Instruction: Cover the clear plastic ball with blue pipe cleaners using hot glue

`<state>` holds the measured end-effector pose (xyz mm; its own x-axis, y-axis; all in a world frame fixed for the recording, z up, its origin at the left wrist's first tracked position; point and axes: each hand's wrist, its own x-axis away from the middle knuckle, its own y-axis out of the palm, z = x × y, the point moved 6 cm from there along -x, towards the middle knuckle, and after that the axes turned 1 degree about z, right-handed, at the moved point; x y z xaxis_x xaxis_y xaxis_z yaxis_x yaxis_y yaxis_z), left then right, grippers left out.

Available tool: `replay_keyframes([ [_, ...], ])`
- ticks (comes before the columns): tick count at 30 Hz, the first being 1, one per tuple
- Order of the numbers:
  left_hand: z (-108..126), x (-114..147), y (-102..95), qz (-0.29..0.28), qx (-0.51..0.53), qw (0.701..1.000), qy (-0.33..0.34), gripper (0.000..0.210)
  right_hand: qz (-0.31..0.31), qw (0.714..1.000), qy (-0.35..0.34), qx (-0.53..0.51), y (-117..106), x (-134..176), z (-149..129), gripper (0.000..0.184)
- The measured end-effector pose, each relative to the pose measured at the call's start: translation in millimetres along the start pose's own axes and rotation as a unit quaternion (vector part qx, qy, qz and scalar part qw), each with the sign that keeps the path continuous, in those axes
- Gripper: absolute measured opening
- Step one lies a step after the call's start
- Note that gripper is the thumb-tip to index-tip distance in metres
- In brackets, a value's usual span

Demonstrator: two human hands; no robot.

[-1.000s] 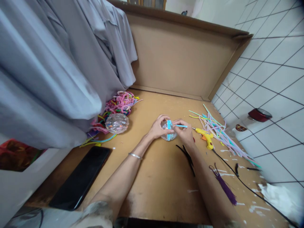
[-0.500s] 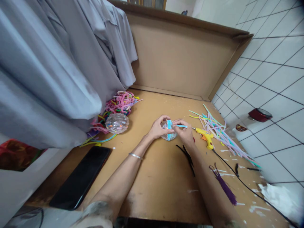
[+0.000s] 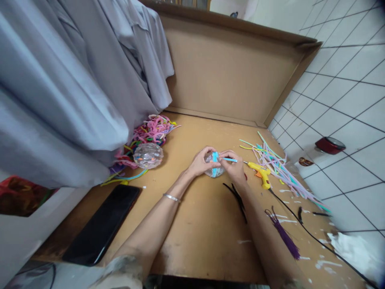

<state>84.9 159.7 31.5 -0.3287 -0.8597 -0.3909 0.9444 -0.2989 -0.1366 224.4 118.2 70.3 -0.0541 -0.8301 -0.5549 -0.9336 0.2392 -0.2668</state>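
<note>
A clear, round plastic ball [image 3: 218, 171] sits at the middle of the table with light-blue pipe cleaner [image 3: 214, 168] wound around it in a band. My left hand [image 3: 202, 161] is closed on its left side, thumb in front and fingers over the top. My right hand [image 3: 234, 166] pinches the blue pipe cleaner at the ball's right side; a loose end [image 3: 230, 160] sticks out to the right across the fingers. The fingertips of both hands nearly meet, hiding part of the ball.
A yellow glue gun [image 3: 261, 173] with a black cord lies right of my hand, beside pastel pipe cleaners [image 3: 275, 168]. A purple tassel [image 3: 284, 237] and black strips [image 3: 239, 200] are nearer. Leftward are another clear ball [image 3: 148, 155], a colourful pile [image 3: 155, 130] and a phone [image 3: 102, 224].
Almost nothing differs. The ball and its blue band have shifted very slightly between my hands; both hands keep their hold.
</note>
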Motion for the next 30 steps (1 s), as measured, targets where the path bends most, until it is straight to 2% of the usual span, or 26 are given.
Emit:
replay_keyframes([
  [7, -1.0, 0.5, 3.7, -0.021, 0.036, 0.999, -0.010, 0.052, 0.010, 1.000, -0.007, 0.000, -0.7, -0.3, 0.7, 0.008],
  [21, -8.3, -1.1, 3.2, -0.015, 0.051, 0.999, -0.005, 0.057, 0.005, 1.000, -0.015, 0.000, 0.4, -0.5, 6.0, 0.008],
  [30, -5.9, -1.0, 3.7, -0.011, 0.048, 0.999, 0.012, 0.050, 0.002, 1.000, -0.003, -0.001, 0.8, -0.2, 7.9, 0.008],
])
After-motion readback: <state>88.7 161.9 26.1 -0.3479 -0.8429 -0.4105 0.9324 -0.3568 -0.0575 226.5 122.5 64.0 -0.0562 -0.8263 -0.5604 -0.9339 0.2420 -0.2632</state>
